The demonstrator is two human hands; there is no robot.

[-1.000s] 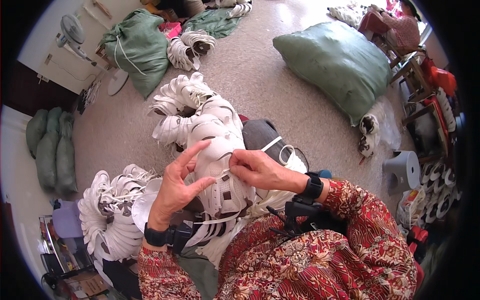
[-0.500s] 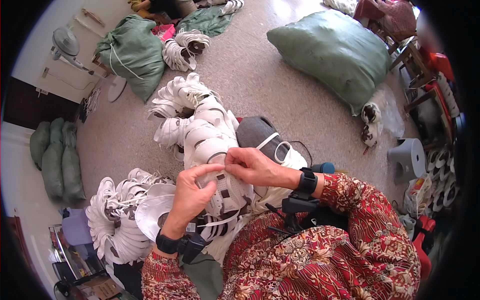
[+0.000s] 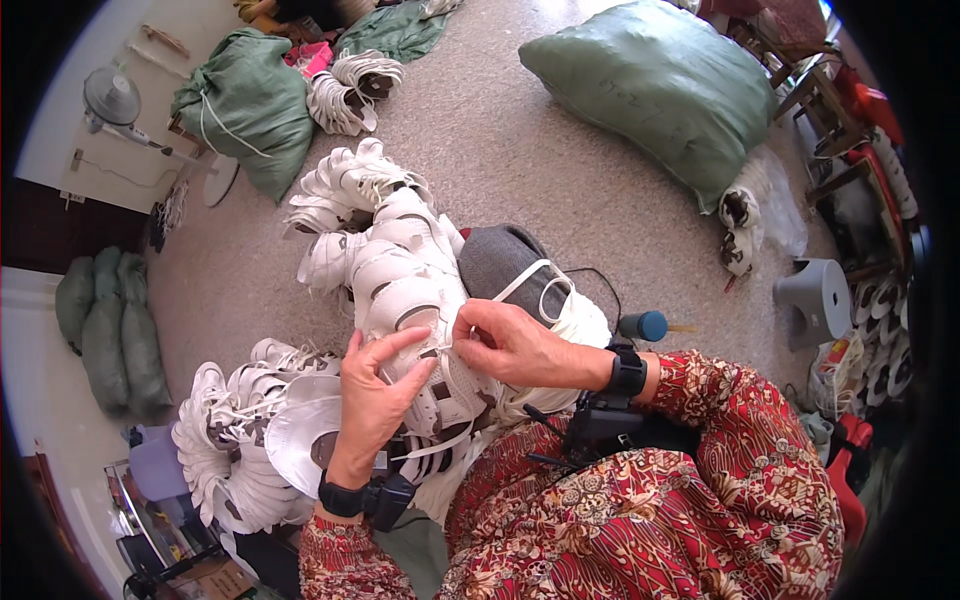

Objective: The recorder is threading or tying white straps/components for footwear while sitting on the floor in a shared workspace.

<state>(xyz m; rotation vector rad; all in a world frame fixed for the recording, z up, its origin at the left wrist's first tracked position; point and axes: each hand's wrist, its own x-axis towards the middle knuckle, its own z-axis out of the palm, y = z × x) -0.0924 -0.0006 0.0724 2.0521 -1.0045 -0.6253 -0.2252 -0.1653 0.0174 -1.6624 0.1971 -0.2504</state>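
Note:
A white shoe upper point(image 3: 452, 408) with small perforations and dark patches lies in front of me, at the near end of a row of white uppers point(image 3: 398, 262). My right hand point(image 3: 515, 343) is closed in a pinch at its upper right edge, on a thin white shoelace point(image 3: 447, 362); the fingertips partly hide the lace. On the other side, my left hand point(image 3: 380, 395) is open, thumb and forefinger spread apart over the upper's left edge. A loose lace end hangs across the upper's lower part.
More white uppers point(image 3: 235, 440) are bundled at the left. A grey cloth bundle point(image 3: 500, 268) and a heap of white laces point(image 3: 580, 322) sit at the right, near a blue-capped container point(image 3: 645, 326). Large green sacks point(image 3: 650, 95) and a grey stool point(image 3: 815, 300) stand beyond.
My hands have drawn apart; the left thumb and forefinger have parted from the right fingertips. My right hand now has the lace at the upper's edge. The view has shifted slightly.

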